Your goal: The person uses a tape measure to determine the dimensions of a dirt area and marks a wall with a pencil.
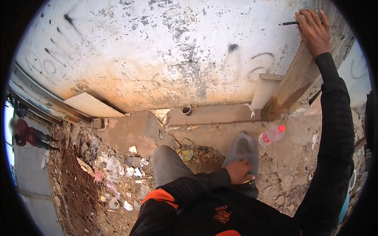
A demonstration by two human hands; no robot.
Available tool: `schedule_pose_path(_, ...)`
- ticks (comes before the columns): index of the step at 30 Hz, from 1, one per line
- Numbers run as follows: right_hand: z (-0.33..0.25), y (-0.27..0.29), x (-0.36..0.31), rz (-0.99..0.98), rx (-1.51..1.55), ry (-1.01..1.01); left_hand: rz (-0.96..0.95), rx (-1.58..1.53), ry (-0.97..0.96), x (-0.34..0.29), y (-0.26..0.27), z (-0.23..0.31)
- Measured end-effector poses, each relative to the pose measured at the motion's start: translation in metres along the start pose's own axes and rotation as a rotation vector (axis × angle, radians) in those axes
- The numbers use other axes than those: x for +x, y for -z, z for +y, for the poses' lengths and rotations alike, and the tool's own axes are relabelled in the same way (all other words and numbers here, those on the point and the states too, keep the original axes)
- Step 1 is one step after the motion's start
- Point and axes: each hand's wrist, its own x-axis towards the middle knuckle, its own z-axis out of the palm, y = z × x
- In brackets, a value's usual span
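Observation:
My right hand (315,32) is raised at the upper right, against the concrete pillar (289,84) beside the wall. A dark pencil (289,23) is held in its fingers, the tip pointing left toward the painted wall (149,47). My left hand (238,171) rests closed on my right thigh, by the knee. A small yellow and dark thing (248,181) shows at its fingers; most of it is hidden, so I cannot tell its kind.
A clear plastic bottle (271,135) with a red cap stands right of my knee. On the low ledge (220,115) sits a cup (185,109). Boards (94,105) lean on the wall. Litter (112,167) covers the ground at left. A person (29,131) stands far left.

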Motion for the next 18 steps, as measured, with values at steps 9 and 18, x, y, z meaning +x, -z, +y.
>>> schedule_pose_path(9, -0.016, -0.004, 0.002, -0.043, -0.004, 0.012, -0.253, 0.906, -0.550, 0.055, 0.176, 0.231)
schedule_pose_path(18, 0.003, -0.022, 0.004, -0.093, -0.134, 0.044, -0.379, 1.020, -0.572, 0.020, 0.210, 0.257)
